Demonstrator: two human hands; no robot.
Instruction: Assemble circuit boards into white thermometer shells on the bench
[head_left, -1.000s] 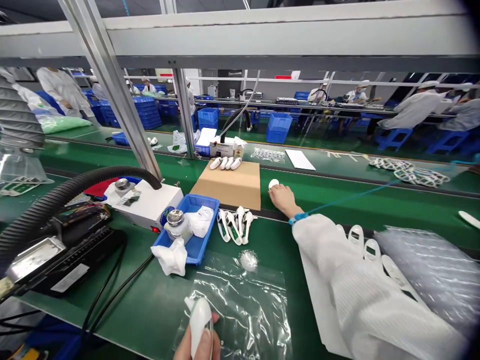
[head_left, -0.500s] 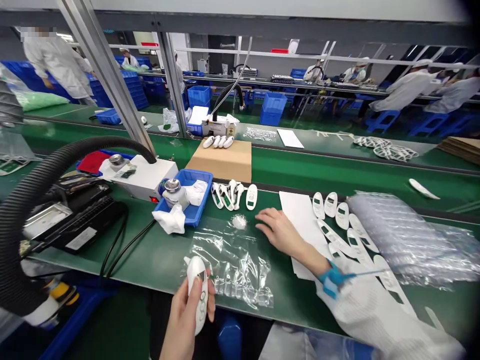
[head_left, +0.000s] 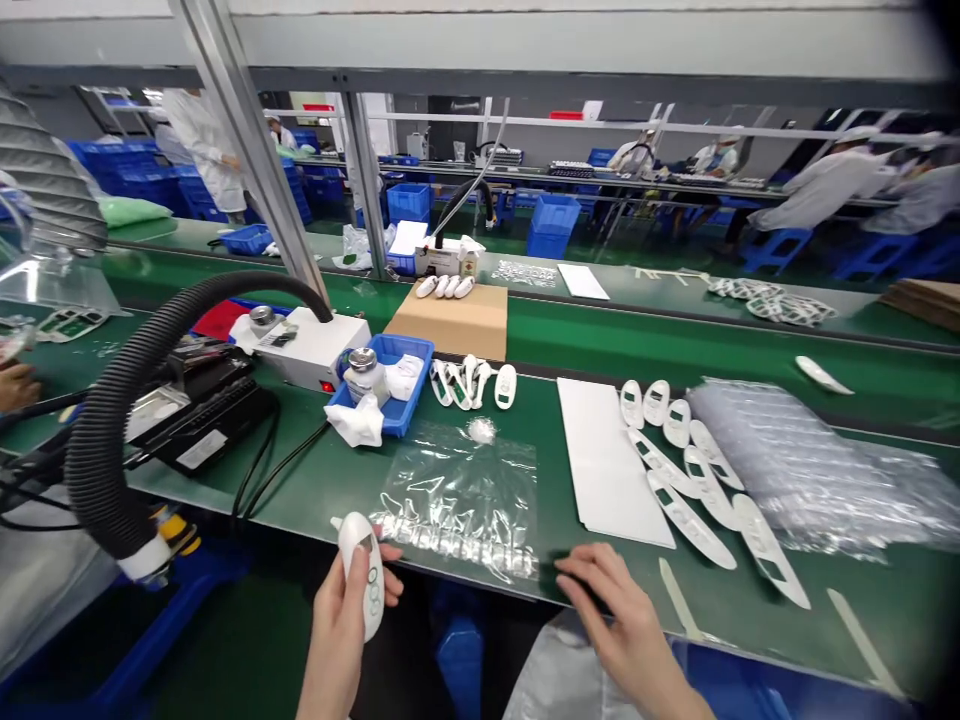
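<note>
My left hand is wrapped round a white ear thermometer, held nearly upright before the bench edge. It has a short tip at the top, a display window and round buttons down its front. My right hand is at the front edge, fingers loosely bent and apart, with nothing visible in them. Between the hands lies a clear plastic bag on the bench. A small pile of clear bits sits behind it. Several white casings with green boards and a white front shell lie beyond the pile.
White paper and several white shells lie at right, beside bubble wrap. A blue tray holds a metal-topped bottle. A black hose arches at left from a white box. People in white coats work behind.
My right hand has drawn back from beside the small pile to the bench's front edge. My left hand still holds the thermometer. The view has shifted slightly left.
</note>
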